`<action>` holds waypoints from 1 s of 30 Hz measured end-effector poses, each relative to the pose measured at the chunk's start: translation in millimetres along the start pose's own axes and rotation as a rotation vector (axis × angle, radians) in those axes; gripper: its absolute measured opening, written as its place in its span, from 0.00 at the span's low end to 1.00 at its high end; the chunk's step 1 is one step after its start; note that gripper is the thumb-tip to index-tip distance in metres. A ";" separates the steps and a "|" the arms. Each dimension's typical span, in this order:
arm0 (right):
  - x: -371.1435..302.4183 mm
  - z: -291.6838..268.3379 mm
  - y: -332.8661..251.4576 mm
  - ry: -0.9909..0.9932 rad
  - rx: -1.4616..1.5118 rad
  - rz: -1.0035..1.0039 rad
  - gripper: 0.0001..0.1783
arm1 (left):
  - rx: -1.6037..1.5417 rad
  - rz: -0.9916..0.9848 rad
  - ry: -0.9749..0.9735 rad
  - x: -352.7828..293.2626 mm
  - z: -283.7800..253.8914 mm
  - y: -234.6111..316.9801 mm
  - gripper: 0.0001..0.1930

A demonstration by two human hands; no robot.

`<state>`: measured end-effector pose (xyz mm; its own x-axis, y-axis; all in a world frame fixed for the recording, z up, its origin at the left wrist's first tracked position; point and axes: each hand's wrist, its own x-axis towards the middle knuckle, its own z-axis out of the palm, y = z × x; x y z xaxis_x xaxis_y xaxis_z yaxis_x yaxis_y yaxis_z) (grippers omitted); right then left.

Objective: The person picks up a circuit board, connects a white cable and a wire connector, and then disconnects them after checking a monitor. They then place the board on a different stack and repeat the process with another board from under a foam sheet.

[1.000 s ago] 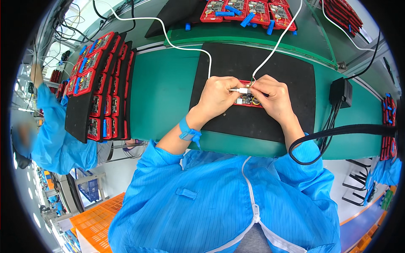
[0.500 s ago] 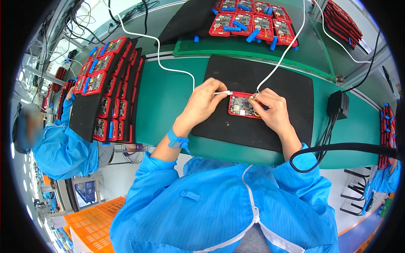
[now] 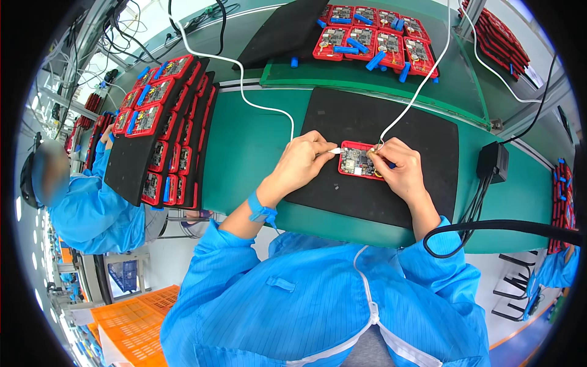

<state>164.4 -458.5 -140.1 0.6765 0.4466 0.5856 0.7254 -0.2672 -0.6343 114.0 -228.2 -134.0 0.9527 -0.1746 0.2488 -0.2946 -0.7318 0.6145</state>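
A circuit board in a red tray (image 3: 358, 162) lies on a black mat (image 3: 324, 110) in front of me. My left hand (image 3: 302, 160) pinches the white plug (image 3: 334, 150) of a cable, its tip at the tray's left edge; whether it is inserted I cannot make out. At the board's upper right, my right hand (image 3: 400, 168) is closed in a pinch on the thin end of a second white cable (image 3: 406, 104). The fingertips hide that end and the board's right part. A blue strap (image 3: 262, 211) circles my left wrist.
Stacked black sheets bearing red-trayed boards (image 3: 147, 119) stand at left, beside a person in blue (image 3: 98, 208). More boards (image 3: 361, 46) with blue pieces sit on the raised glass shelf (image 3: 293, 74). At right are a black box with cables (image 3: 492, 162) and a thick black hose (image 3: 507, 225).
The whole view has shifted slightly. The plug in my left hand has moved from the board's upper-left corner down along its left edge. My right hand keeps its pinch at the board's upper right.
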 end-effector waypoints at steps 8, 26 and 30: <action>0.5 0.1 0.7 0.006 -0.005 -0.005 0.03 | 0.032 0.061 -0.008 1.0 -2.3 -4.8 0.10; -4.4 1.8 -2.3 0.008 -0.010 0.001 0.03 | -0.067 0.184 0.033 -0.1 4.1 -17.0 0.09; -6.5 2.9 -0.6 0.030 -0.004 -0.013 0.03 | -0.171 0.121 -0.022 4.5 5.8 -17.5 0.07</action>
<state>159.2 -458.8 -145.0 0.6702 0.4245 0.6088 0.7349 -0.2650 -0.6242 123.8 -219.9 -147.9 0.9103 -0.2703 0.3137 -0.4140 -0.5827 0.6993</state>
